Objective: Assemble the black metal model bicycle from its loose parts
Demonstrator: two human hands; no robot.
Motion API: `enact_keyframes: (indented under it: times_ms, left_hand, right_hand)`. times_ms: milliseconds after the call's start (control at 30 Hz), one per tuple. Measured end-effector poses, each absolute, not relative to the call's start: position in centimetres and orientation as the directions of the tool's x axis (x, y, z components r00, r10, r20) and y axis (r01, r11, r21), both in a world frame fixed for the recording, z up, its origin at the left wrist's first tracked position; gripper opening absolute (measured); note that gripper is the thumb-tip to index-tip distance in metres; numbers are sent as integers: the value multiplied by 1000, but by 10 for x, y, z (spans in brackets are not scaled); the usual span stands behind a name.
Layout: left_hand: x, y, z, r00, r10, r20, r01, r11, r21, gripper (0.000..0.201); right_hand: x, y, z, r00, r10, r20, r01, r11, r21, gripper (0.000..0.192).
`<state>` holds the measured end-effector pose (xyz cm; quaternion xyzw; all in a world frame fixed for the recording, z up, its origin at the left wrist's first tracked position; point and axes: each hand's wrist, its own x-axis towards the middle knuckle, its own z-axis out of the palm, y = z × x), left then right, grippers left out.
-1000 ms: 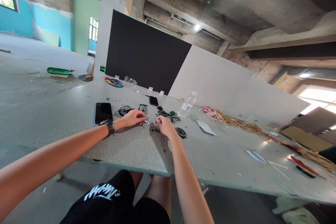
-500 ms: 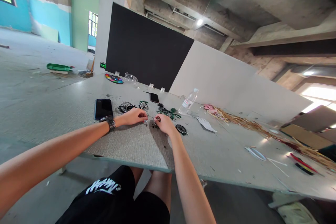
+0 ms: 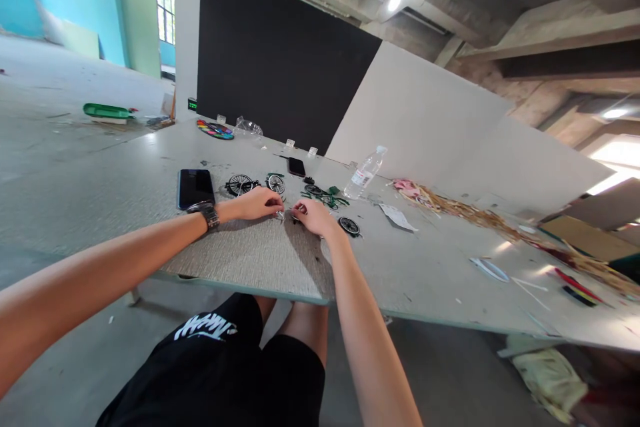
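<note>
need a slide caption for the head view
Left hand and right hand pinch tiny parts on a grey table, near small black spoked wheels and a dark smartphone.

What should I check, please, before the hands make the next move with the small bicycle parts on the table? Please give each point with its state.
1. Both hands on the work: ok. The left hand and right hand rest on the table, fingertips close together.
2. Small part between the fingertips: cannot tell who grips it; too small.
3. Spare wheels within reach: ok. Two wheels lie beyond the left hand, one wheel beside the right.
4. Green frame pieces: ok, just beyond the right hand.
5. Phone: ok, flat, left of the parts.
6. Water bottle: cannot tell if capped.
</note>
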<state>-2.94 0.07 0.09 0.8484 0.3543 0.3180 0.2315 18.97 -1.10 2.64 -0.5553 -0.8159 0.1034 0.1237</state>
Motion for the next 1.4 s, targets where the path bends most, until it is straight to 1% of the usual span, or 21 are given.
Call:
enact_keyframes:
  times_ms: [133, 433, 667, 867, 1400]
  left_hand:
    - [-30, 0, 1, 550, 742, 384, 447, -649, 616, 21]
    - [-29, -2, 5, 607, 717, 343, 544, -689, 478, 31]
    - [-30, -2, 5, 619, 699, 357, 521, -706, 479, 32]
    - [-29, -4, 8, 617, 706, 348, 554, -704, 445, 31]
    - [-29, -3, 6, 623, 699, 352, 544, -710, 446, 31]
  right_hand:
    - [191, -11, 25, -362, 928, 91, 869, 371, -326, 15]
    - [189, -15, 28, -358, 929, 95, 866, 368, -337, 12]
    - [188, -14, 29, -369, 923, 113, 869, 385, -309, 13]
    - [187, -16, 30, -379, 918, 113, 861, 395, -321, 12]
    - [188, -14, 29, -368, 924, 101, 860, 379, -342, 12]
